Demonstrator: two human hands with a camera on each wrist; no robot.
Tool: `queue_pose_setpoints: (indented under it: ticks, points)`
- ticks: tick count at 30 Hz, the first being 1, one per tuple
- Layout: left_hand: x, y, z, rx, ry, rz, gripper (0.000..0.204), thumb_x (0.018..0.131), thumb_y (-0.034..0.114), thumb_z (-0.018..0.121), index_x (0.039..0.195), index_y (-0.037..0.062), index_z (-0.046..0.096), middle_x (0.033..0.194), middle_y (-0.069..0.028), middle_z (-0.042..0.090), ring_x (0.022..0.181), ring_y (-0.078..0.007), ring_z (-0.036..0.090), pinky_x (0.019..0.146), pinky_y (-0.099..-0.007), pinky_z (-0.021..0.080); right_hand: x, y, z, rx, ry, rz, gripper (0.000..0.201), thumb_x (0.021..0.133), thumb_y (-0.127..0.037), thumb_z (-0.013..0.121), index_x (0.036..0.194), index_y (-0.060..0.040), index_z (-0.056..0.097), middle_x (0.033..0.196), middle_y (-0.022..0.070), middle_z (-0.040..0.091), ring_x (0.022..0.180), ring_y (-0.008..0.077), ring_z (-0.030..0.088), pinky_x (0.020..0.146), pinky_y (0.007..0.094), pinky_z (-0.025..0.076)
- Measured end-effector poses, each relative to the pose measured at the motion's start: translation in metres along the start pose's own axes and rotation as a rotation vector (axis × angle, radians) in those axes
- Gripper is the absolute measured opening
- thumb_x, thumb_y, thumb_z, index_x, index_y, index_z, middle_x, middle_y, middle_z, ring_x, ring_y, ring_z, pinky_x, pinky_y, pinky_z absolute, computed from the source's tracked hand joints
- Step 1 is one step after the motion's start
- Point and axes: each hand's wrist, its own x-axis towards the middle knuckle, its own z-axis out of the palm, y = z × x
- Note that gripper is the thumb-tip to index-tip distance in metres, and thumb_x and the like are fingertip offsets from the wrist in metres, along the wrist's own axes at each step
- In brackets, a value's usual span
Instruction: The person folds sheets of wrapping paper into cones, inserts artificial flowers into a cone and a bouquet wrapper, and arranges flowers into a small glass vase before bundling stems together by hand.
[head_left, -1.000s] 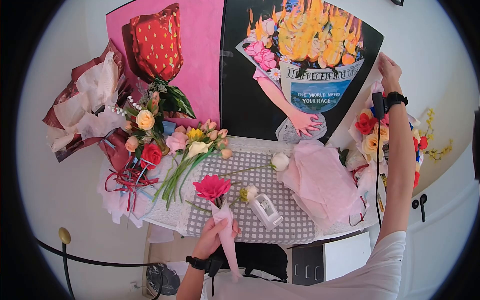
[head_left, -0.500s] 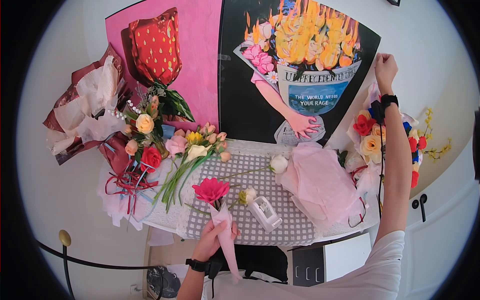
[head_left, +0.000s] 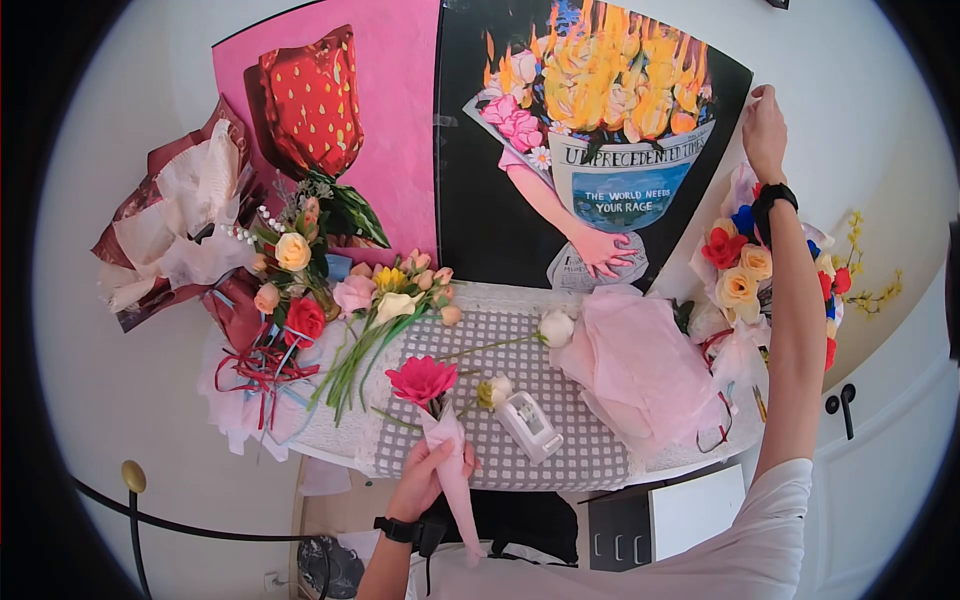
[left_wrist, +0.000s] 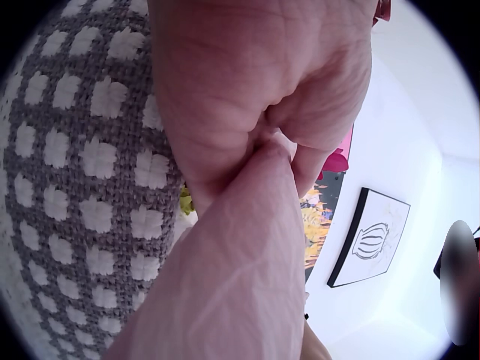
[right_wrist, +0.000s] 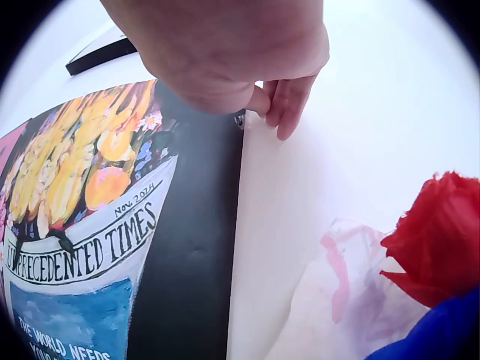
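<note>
Black poster: upper middle of the head view, painted with flaming flowers in a newspaper wrap held by a painted arm [head_left: 600, 170].
Pink poster: upper left, directly beside the black one, showing a red foil shape with yellow specks over green leaves [head_left: 390, 110].
Checked cloth: grey and white, across the lower middle, lying on a lace-edged white cover [head_left: 590, 430].
Dark-red bouquet: far left, its wrapping tilted and partly cream-lined [head_left: 180, 220].
Pink paper: loose sheets in a pile, right of centre, on the table [head_left: 640, 360].
Bright bouquet: right side, red, yellow and blue blooms, partly behind the right forearm [head_left: 738, 275].
Stemmed flowers: left of centre, a green-stalked bunch with one yellow bloom [head_left: 350, 370].
Wrapped flower: lower middle, a magenta bloom upright in a narrow pink paper cone [head_left: 452, 460].
Left hand: lower middle, thumb and fingers clamped round the cone [head_left: 422, 485].
Right hand: upper right, fingertips at the black poster's right edge; whether they pinch it, I cannot tell [head_left: 765, 135].
Tape dispenser: white, lower middle, just right of the wrapped flower [head_left: 530, 427].
White flowers: two, one near the paper pile [head_left: 556, 327], one touching or just beside the dispenser [head_left: 497, 390].
</note>
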Motion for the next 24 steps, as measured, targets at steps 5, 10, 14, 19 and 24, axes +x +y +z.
queue_pose_setpoints:
  ticks: [5, 10, 14, 19, 24]
  points:
    - [0.0, 0.002, 0.001, -0.017, -0.008, -0.014, 0.021, 0.109, 0.02, 0.056, 0.117, 0.0002, 0.057, 0.095, -0.0114, 0.065, 0.082, -0.0199, 0.061, 0.096, -0.0411, 0.053, -0.005, -0.002, 0.008, -0.061, -0.003, 0.024, 0.024, 0.096, 0.0, 0.054, 0.12, -0.0045, 0.051, 0.119, 0.0208, 0.065, 0.098, 0.0454, 0.067, 0.08, 0.0541, 0.053]
    - [0.001, 0.001, 0.001, -0.023, -0.002, -0.016, 0.021, 0.108, 0.02, 0.057, 0.117, 0.0003, 0.057, 0.094, -0.0114, 0.065, 0.083, -0.0198, 0.062, 0.097, -0.0414, 0.053, -0.011, -0.002, 0.011, -0.08, 0.047, -0.005, 0.025, 0.095, 0.001, 0.053, 0.12, -0.0038, 0.052, 0.123, 0.02, 0.063, 0.1, 0.0446, 0.067, 0.081, 0.0537, 0.053]
    - [0.001, -0.001, -0.002, -0.019, -0.011, -0.014, 0.021, 0.108, 0.02, 0.057, 0.117, 0.0005, 0.056, 0.093, -0.011, 0.065, 0.083, -0.0199, 0.062, 0.097, -0.0417, 0.053, -0.014, -0.004, 0.013, -0.056, 0.068, 0.038, 0.026, 0.095, 0.0, 0.054, 0.121, -0.0036, 0.054, 0.124, 0.0194, 0.063, 0.102, 0.0435, 0.067, 0.082, 0.0526, 0.053]
    - [0.001, 0.0, -0.001, -0.018, 0.009, -0.02, 0.021, 0.108, 0.02, 0.057, 0.117, 0.0003, 0.057, 0.094, -0.0111, 0.065, 0.083, -0.0201, 0.062, 0.096, -0.0423, 0.053, -0.017, -0.009, 0.014, -0.038, 0.105, 0.095, 0.026, 0.097, -0.002, 0.056, 0.122, -0.0036, 0.057, 0.124, 0.0172, 0.065, 0.102, 0.0405, 0.069, 0.084, 0.051, 0.054]
    - [0.0, 0.001, -0.001, -0.021, -0.001, -0.015, 0.022, 0.108, 0.02, 0.057, 0.118, -0.0001, 0.057, 0.095, -0.0114, 0.066, 0.083, -0.0204, 0.062, 0.097, -0.0427, 0.053, -0.019, -0.017, 0.014, -0.08, 0.118, 0.14, 0.025, 0.098, -0.004, 0.056, 0.123, -0.0037, 0.059, 0.125, 0.0168, 0.066, 0.103, 0.0395, 0.07, 0.085, 0.0502, 0.055]
